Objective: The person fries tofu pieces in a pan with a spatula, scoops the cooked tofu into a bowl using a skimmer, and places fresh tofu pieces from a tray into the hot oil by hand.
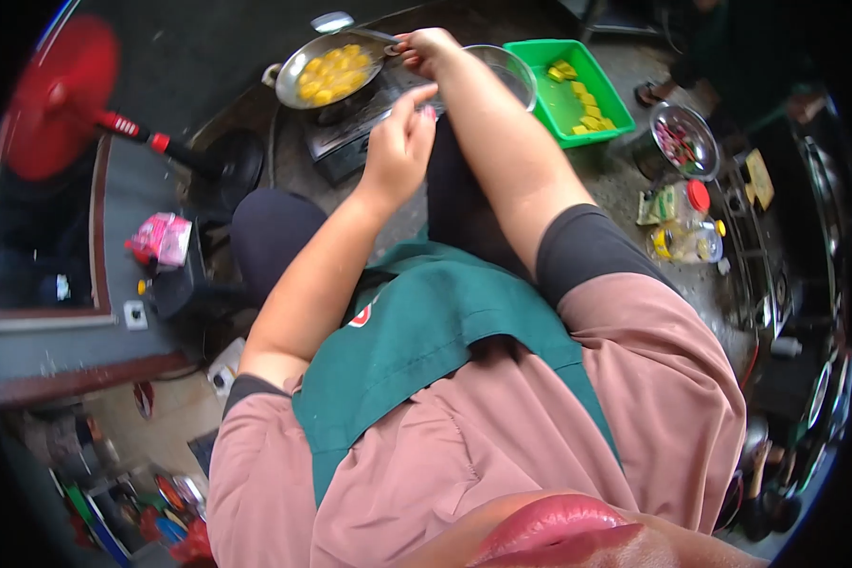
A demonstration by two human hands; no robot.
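Note:
My right hand (424,52) grips the handle of a metal spatula (332,22), whose head is raised above the far rim of a wok (290,83). Yellow pieces (333,74) lie in the wok, apparently in oil. Below the wok stands a stove (339,156). My left hand (399,150) holds nothing; its index finger is stretched out beside my right forearm, between the stove and my knees. Partly behind my right forearm sits a round metal bowl (519,78). To its right, a green basin (551,106) holds several more yellow pieces (589,112).
A red fan (62,95) stands on the left. On the right are a metal bowl (707,168) of chopped purple-red pieces, a red-lidded jar (697,196) and a yellow-capped bottle (708,242). A pink packet (166,239) lies at the left.

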